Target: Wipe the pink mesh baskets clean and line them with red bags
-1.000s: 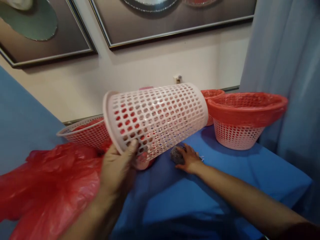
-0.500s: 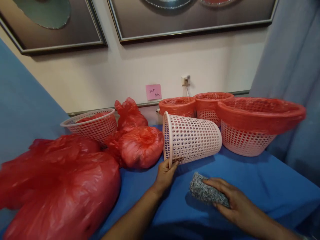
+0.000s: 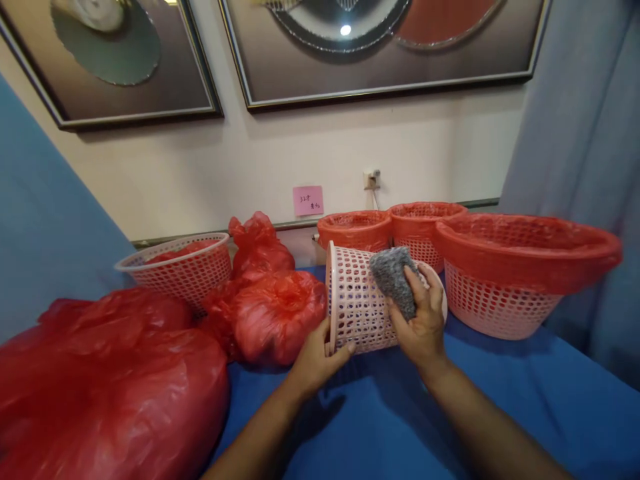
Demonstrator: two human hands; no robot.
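A pale pink perforated plastic wastebasket (image 3: 357, 300) lies on its side, its open mouth facing left. My left hand (image 3: 315, 360) grips the lower part of its rim, thumb on the outside. My right hand (image 3: 420, 317) is closed around a grey speckled scrubbing sponge (image 3: 395, 280), which lies against the upper side of the wastebasket. The wastebasket's closed end is partly hidden behind my right hand.
Red plastic bags (image 3: 120, 393), filled and knotted, crowd the left of the blue-covered table (image 3: 380, 427). Behind them stands a white basket (image 3: 195, 270). Red-lined baskets (image 3: 505, 300) stand at the back right. A pink note (image 3: 308, 201) and a socket (image 3: 372, 179) are on the wall.
My right hand has carried the sponge up from above the table onto the wastebasket's side. My left hand keeps its hold on the rim. The view has tilted slightly upward.
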